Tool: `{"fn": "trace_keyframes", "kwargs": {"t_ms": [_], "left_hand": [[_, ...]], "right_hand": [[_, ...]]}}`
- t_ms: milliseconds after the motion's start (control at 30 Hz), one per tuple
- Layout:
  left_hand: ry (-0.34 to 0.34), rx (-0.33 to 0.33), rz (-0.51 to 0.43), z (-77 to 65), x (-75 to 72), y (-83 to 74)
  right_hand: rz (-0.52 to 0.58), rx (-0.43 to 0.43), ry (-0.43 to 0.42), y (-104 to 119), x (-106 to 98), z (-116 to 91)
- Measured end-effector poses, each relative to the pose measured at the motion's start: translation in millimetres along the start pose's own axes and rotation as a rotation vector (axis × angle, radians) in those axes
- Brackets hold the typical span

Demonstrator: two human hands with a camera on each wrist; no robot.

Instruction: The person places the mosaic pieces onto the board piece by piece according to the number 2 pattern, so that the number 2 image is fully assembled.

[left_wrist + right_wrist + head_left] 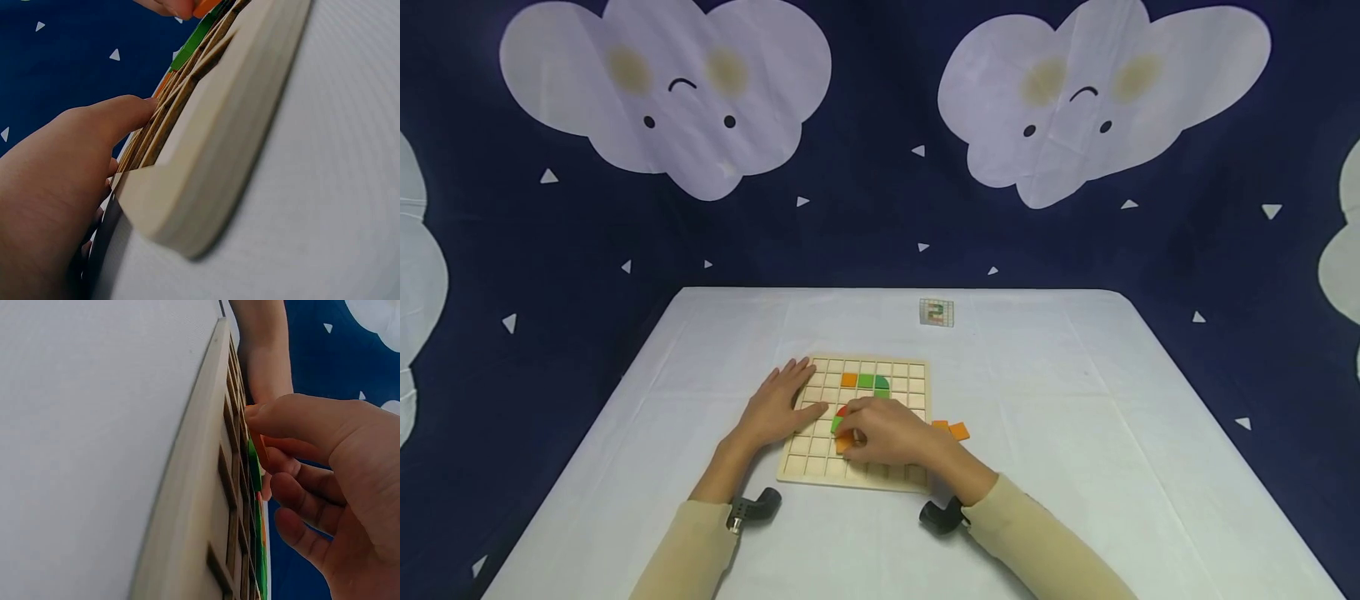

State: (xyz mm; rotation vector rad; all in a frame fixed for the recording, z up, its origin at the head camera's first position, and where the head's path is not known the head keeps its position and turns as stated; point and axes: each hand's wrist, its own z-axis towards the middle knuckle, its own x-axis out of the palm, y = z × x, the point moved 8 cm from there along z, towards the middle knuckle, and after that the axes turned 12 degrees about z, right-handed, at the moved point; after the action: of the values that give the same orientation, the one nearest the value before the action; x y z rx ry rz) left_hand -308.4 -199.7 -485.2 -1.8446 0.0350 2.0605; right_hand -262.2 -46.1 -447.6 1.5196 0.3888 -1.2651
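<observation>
A wooden grid board point(805, 467) lies on the white table, with square cells between raised strips. My right hand point(887, 431) pinches an orange square tile point(845, 442) between thumb and fingers, low over the board; the right wrist view shows this orange tile point(259, 447) close to a green piece. My left hand point(775, 407) rests along the board's left edge, fingers and thumb extended, the thumb point(128, 115) over the grid. Further up sit an orange tile point(848, 380), a green tile point(866, 381) and a green rounded piece point(882, 382). A red piece point(842, 411) shows partly behind my right fingers.
Two loose orange tiles point(958, 431) lie just right of the board, partly behind my right wrist. A small card point(936, 312) with a grid pattern stands toward the table's back. A dark blue curtain with clouds hangs behind the table.
</observation>
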Motion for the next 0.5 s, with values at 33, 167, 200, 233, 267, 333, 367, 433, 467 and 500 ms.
{"fn": "trace_keyframes", "kwargs": {"t_ms": [33, 167, 200, 233, 267, 333, 367, 433, 467, 500], "left_hand": [[0.001, -0.001, 0.000, 0.0, 0.2, 0.1], [-0.005, 0.000, 0.001, -0.1, -0.2, -0.7], [-0.006, -0.001, 0.000, -0.2, -0.4, -0.8], [-0.008, -0.002, 0.001, -0.4, -0.6, -0.9], [-0.008, -0.001, 0.001, -0.5, -0.8, -1.2], [-0.009, 0.000, 0.000, -0.8, -1.2, -1.3], [-0.008, -0.002, -0.001, -0.9, -1.1, -1.0], [-0.006, -0.002, -0.004, -1.1, -1.3, -0.9], [-0.006, 0.000, -0.005, -1.2, -1.4, -1.0], [-0.007, 0.000, -0.005, -1.3, -1.5, -1.0]], "right_hand": [[-0.011, -0.004, 0.003, 0.4, 1.6, 0.9], [-0.051, -0.011, 0.015, 2.4, 6.0, 3.5], [-0.057, -0.012, 0.016, 2.5, 6.9, 4.0], [-0.061, -0.014, 0.015, 2.7, 7.4, 4.3], [-0.061, -0.016, 0.013, 3.3, 7.3, 4.7], [-0.062, -0.024, 0.008, 4.1, 7.5, 5.5], [-0.062, -0.027, 0.005, 4.3, 7.4, 5.9], [-0.059, -0.034, 0.001, 4.2, 7.8, 7.0], [-0.059, -0.036, -0.002, 4.0, 7.9, 7.6], [-0.062, -0.040, -0.005, 3.5, 8.1, 8.2]]}}
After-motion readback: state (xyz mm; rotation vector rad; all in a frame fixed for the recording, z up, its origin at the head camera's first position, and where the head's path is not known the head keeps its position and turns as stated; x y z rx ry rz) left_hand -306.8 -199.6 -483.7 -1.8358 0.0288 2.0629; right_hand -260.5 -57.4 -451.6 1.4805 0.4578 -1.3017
